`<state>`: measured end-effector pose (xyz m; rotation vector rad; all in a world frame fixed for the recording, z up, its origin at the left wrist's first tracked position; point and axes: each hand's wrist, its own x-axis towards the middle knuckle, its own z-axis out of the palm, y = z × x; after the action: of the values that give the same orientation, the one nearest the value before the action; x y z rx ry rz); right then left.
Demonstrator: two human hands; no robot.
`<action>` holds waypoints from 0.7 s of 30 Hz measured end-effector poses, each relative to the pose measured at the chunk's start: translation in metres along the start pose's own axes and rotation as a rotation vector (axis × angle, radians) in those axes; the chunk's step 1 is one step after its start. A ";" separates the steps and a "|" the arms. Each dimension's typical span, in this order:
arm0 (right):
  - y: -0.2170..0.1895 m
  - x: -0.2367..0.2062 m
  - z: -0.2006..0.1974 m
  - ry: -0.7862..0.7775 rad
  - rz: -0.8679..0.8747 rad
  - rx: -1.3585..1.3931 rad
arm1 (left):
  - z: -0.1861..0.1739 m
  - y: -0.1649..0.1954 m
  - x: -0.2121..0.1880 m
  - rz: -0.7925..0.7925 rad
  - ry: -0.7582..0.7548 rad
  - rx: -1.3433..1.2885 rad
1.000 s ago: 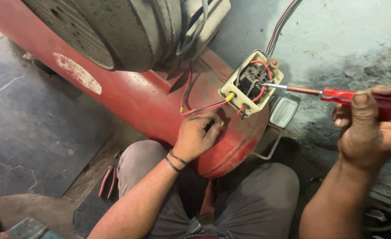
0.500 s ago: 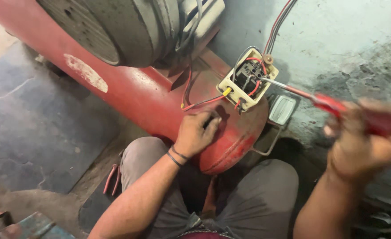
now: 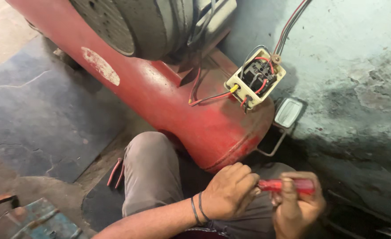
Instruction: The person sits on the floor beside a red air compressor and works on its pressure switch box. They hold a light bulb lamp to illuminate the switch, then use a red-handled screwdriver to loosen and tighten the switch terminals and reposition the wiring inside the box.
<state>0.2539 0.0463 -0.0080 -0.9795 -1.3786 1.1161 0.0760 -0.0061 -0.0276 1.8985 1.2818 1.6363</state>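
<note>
Both hands — left (image 3: 228,190), right (image 3: 297,206) — grip a red screwdriver (image 3: 286,186) (fingers closed) below the switch box (image 3: 255,82).

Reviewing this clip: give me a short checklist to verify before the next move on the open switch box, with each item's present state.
1. Red-handled screwdriver in hand: ok, right hand grips the handle, left hand is at its shaft end.
2. Tip condition: cannot tell, hidden by the left hand.
3. Switch box open and in view: ok.
4. Loose red wire secured: not ok, it hangs outside the box.
5. Power off: cannot tell.
</note>
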 end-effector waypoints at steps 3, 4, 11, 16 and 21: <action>0.006 -0.006 0.005 -0.084 0.128 -0.040 | 0.008 -0.008 -0.016 -0.058 -0.016 0.023; 0.009 -0.008 0.006 -0.081 0.158 -0.011 | 0.010 -0.010 -0.020 -0.074 -0.028 0.012; 0.033 -0.023 -0.011 -0.036 0.239 0.023 | 0.010 -0.005 -0.034 -0.187 -0.083 -0.061; 0.026 -0.027 -0.018 -0.025 0.219 0.019 | 0.010 0.008 -0.040 -0.246 -0.148 -0.080; -0.007 -0.005 -0.015 -0.042 -0.041 0.049 | 0.005 0.009 -0.057 -0.194 -0.200 -0.093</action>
<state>0.2693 0.0417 -0.0024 -0.8931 -1.3930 1.1400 0.0880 -0.0540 -0.0572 1.7709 1.2428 1.3489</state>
